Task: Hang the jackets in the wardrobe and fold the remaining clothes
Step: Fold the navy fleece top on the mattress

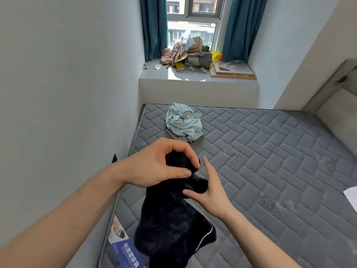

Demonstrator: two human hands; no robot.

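Note:
A dark navy garment (pixel 170 225) with a thin white trim line hangs over the near left part of the grey quilted mattress (pixel 270 171). My left hand (pixel 154 167) grips its bunched top, fingers and thumb curled round the fabric. My right hand (pixel 208 188) sits just to the right, fingers straight, thumb and palm touching a fold of the same garment. A crumpled light blue garment (pixel 183 122) with small dark marks lies farther back on the mattress, on top of a grey piece of cloth (pixel 176 136).
A white wall runs along the left of the bed. A window ledge (pixel 193 78) behind the mattress holds boxes, bags and a wooden frame, with teal curtains (pixel 154 29) either side. A padded headboard (pixel 340 109) stands at right. A blue label (pixel 125 248) lies at the mattress's near corner.

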